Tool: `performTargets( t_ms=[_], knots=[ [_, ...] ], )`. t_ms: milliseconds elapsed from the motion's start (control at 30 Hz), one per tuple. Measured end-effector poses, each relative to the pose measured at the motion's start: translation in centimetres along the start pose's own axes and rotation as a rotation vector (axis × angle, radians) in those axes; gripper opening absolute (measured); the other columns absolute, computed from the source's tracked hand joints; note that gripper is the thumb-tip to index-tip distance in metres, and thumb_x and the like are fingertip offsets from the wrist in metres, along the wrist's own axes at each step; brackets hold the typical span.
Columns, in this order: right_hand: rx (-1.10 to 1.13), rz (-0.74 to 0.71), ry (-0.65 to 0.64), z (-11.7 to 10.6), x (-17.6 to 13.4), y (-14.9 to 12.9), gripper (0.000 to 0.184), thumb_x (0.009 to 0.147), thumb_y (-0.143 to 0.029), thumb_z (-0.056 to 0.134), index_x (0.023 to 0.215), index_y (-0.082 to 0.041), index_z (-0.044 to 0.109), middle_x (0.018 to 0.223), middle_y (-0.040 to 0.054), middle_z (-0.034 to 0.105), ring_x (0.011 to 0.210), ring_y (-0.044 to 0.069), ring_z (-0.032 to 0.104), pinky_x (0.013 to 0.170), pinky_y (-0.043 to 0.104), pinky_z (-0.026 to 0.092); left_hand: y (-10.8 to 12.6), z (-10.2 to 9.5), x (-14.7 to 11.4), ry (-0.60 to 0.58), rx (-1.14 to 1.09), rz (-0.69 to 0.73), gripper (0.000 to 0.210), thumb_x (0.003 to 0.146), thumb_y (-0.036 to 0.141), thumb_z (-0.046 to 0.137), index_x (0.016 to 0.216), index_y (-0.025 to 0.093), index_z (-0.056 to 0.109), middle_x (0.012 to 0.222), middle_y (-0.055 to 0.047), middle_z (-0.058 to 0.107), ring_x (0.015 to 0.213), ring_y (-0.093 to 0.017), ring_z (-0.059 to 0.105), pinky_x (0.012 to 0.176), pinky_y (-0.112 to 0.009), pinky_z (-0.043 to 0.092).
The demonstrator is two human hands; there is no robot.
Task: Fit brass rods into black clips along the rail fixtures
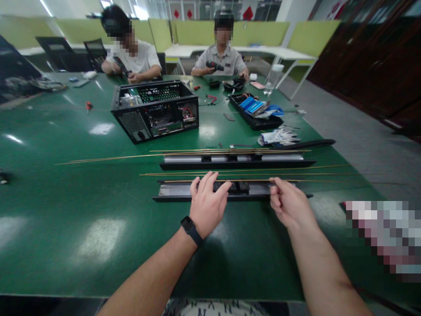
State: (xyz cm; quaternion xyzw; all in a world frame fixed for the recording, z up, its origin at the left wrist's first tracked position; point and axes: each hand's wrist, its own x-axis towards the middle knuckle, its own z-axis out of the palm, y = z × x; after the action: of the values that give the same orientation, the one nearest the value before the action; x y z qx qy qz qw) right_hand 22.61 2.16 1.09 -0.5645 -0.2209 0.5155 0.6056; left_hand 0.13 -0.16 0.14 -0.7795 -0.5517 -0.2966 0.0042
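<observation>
My left hand (208, 208), with a dark watch on its wrist, lies over the near black-and-silver rail (174, 189), fingers spread. Its fingertips reach the thin brass-coloured rods; whether they touch one I cannot tell. Beside those fingers, black blocks (242, 187) sit in the rail's channel. My right hand (291, 204) pinches a thin brass-coloured rod (253, 180) at the rail's right part, with thumb and forefinger together. The rod runs lengthwise along the rail. A second, similar rail (184, 158) lies parallel behind it, with more thin rods across its top edge.
Behind the rails stands an open black computer case (154, 112). At the right are white work gloves (279, 137), a black tray (256, 120) with blue items and a clear bottle (273, 79). Two people sit across the green table (59, 193), one holding a power drill (214, 66).
</observation>
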Motion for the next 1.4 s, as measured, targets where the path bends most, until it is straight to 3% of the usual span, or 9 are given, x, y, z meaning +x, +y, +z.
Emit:
performTargets(
  t_ms=[633, 933, 1100, 1400],
  knots=[
    [0.014, -0.054, 0.111, -0.46, 0.35, -0.26, 0.019, 0.081, -0.031, 0.074, 0.079, -0.018, 0.059, 0.056, -0.0052, 0.053, 0.032, 0.005, 0.039, 0.022, 0.014, 0.023, 0.00, -0.02, 0.01, 0.005, -0.003, 0.000, 0.030, 0.095, 0.026, 0.054, 0.121, 0.035, 0.065, 0.143, -0.008, 0.054, 0.140, -0.026, 0.041, 0.116, -0.054, 0.023],
    [0.021, -0.016, 0.090, -0.19, 0.13, -0.45, 0.009, 0.085, -0.024, 0.066, 0.085, -0.017, 0.062, 0.055, -0.0037, 0.055, 0.031, 0.005, 0.038, 0.022, 0.014, 0.022, -0.06, -0.03, 0.02, -0.009, 0.002, 0.002, 0.030, 0.096, 0.028, 0.052, 0.123, 0.036, 0.063, 0.143, -0.008, 0.053, 0.141, -0.025, 0.040, 0.116, -0.054, 0.023],
    [0.051, 0.061, 0.009, 0.21, -0.34, -0.59, 0.010, 0.086, -0.024, 0.065, 0.090, -0.014, 0.065, 0.054, -0.0035, 0.055, 0.030, 0.005, 0.036, 0.022, 0.013, 0.022, -0.07, 0.10, -0.08, 0.013, -0.005, 0.006, 0.030, 0.095, 0.026, 0.054, 0.122, 0.035, 0.064, 0.142, -0.008, 0.054, 0.140, -0.026, 0.041, 0.116, -0.054, 0.022],
    [0.056, 0.044, -0.008, 0.09, -0.23, -0.39, 0.007, 0.085, -0.022, 0.066, 0.087, -0.015, 0.065, 0.055, -0.0045, 0.053, 0.031, 0.004, 0.037, 0.022, 0.013, 0.022, -0.04, 0.13, -0.08, 0.015, -0.007, 0.004, 0.030, 0.095, 0.027, 0.054, 0.122, 0.036, 0.064, 0.142, -0.007, 0.055, 0.141, -0.025, 0.041, 0.117, -0.053, 0.022]
  ],
)
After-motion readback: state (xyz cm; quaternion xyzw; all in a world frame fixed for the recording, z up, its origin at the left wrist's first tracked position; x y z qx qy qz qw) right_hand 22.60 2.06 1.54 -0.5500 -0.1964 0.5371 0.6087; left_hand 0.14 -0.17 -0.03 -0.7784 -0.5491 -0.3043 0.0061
